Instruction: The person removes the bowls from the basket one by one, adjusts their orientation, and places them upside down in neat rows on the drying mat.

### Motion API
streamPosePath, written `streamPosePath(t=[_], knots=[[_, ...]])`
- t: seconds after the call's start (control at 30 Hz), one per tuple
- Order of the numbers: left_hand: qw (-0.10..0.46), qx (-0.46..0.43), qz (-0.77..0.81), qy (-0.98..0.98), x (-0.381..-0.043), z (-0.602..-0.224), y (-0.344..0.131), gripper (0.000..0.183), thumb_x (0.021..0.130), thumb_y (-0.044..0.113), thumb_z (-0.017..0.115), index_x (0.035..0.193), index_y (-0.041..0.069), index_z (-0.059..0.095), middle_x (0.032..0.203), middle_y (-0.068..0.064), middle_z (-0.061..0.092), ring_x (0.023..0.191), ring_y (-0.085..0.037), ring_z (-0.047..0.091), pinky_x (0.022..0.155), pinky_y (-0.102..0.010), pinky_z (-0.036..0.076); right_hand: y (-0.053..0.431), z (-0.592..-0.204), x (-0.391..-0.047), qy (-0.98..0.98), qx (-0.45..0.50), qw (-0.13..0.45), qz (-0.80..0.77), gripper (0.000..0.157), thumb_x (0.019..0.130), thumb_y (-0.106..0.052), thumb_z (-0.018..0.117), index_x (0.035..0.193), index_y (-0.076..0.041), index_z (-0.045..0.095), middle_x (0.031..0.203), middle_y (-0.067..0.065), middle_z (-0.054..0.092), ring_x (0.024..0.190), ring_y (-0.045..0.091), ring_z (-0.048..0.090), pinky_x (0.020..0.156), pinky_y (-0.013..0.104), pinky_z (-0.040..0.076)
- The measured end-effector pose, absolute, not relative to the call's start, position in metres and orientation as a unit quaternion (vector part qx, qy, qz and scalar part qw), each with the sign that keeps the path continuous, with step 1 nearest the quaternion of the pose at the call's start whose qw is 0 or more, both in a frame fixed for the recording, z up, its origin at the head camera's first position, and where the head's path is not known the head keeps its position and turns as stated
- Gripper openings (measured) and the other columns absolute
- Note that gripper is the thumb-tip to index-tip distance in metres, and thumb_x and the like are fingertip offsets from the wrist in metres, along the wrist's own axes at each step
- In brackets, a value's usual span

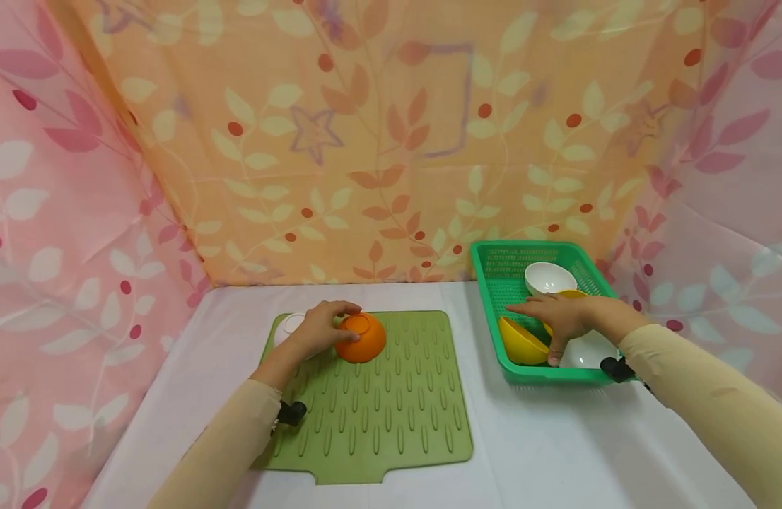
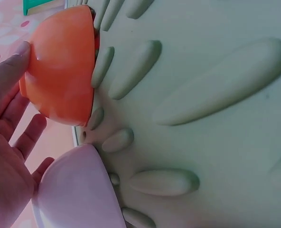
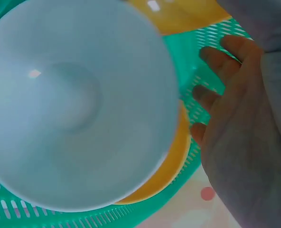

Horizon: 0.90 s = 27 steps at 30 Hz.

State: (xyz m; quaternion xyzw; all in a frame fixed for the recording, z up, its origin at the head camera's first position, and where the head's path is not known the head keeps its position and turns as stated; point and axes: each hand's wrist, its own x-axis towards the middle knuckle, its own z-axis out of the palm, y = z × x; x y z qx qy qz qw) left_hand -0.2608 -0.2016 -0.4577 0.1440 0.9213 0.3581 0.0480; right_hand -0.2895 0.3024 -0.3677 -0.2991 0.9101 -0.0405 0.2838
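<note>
An orange bowl (image 1: 369,343) sits upside down on a green ridged mat (image 1: 397,396). My left hand (image 1: 316,331) grips it by the base, thumb and forefinger on either side. Beside it stands an upturned white bowl (image 2: 74,185), partly covered by that hand in the head view; the little finger is close to it in the left wrist view. My right hand (image 1: 559,318) reaches into a green basket (image 1: 486,297), fingers spread and thumb pointing down. Around it are a yellow bowl (image 1: 521,343), another yellow bowl (image 1: 572,293) and a white bowl (image 3: 74,142).
A second white bowl (image 1: 549,277) lies at the back of the basket. The white tablecloth (image 1: 429,488) runs beneath mat and basket. Patterned cloth hangs behind the table (image 1: 378,177) and along both sides.
</note>
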Motion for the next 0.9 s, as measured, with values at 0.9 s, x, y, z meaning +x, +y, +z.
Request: streamPosePath(t=[0.9], knots=[[0.042, 0.149, 0.345, 0.926, -0.260, -0.459, -0.200, 0.057, 0.085, 0.033, 0.085, 0.138, 0.022, 0.065, 0.135, -0.001, 0.063, 0.127, -0.031, 0.052, 0.107, -0.062, 0.036, 0.295, -0.362, -0.287, 0.936, -0.324, 0.111, -0.078, 0.101, 0.065, -0.058, 0.088, 0.144, -0.007, 0.053, 0.136, 0.016, 0.054, 0.119, 0.035, 0.048, 0.096, 0.057, 0.043]])
